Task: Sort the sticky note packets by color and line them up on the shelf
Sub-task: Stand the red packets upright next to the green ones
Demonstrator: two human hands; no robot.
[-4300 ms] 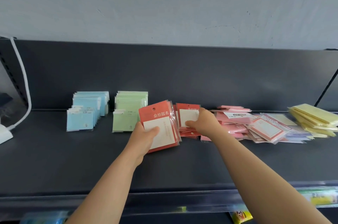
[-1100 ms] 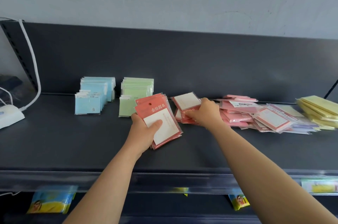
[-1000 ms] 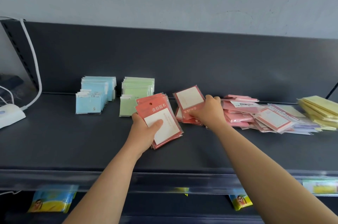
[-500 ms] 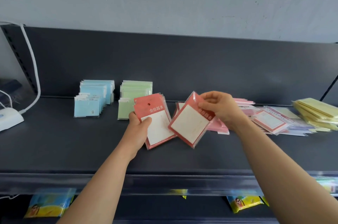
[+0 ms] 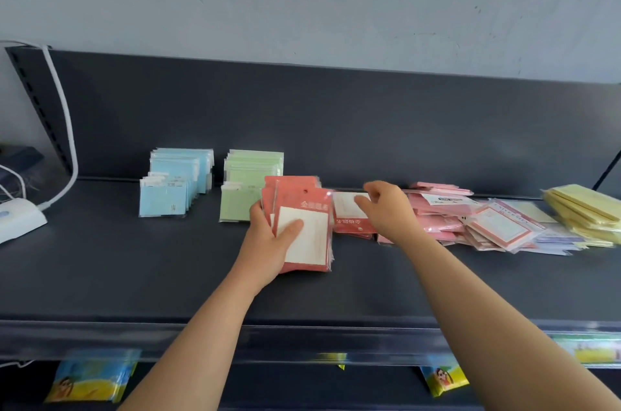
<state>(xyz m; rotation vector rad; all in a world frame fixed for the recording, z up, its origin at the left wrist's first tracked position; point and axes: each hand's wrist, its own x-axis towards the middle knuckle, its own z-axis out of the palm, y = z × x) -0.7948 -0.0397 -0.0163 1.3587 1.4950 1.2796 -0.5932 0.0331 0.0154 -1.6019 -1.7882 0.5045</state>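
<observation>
My left hand (image 5: 268,239) grips an upright stack of red sticky note packets (image 5: 302,225) standing on the dark shelf (image 5: 134,269), thumb across the front packet. My right hand (image 5: 386,209) is over several red packets lying flat (image 5: 349,214) just right of the stack, its fingers loosely bent and holding nothing. A row of blue packets (image 5: 174,185) and a row of green packets (image 5: 248,182) stand to the left. Right of my hands lie a loose pink pile (image 5: 437,212), red-bordered white packets (image 5: 500,225) and a yellow stack (image 5: 581,209).
A white cable (image 5: 64,125) runs down the left upright to a white device (image 5: 16,219) at the shelf's left end. The shelf's front rail (image 5: 302,340) carries price labels. Colourful packets (image 5: 90,377) hang on the level below.
My right hand lifted a red packet from the flat pile and brought it to the left stack; it now holds nothing and is back over the flat red packets.
</observation>
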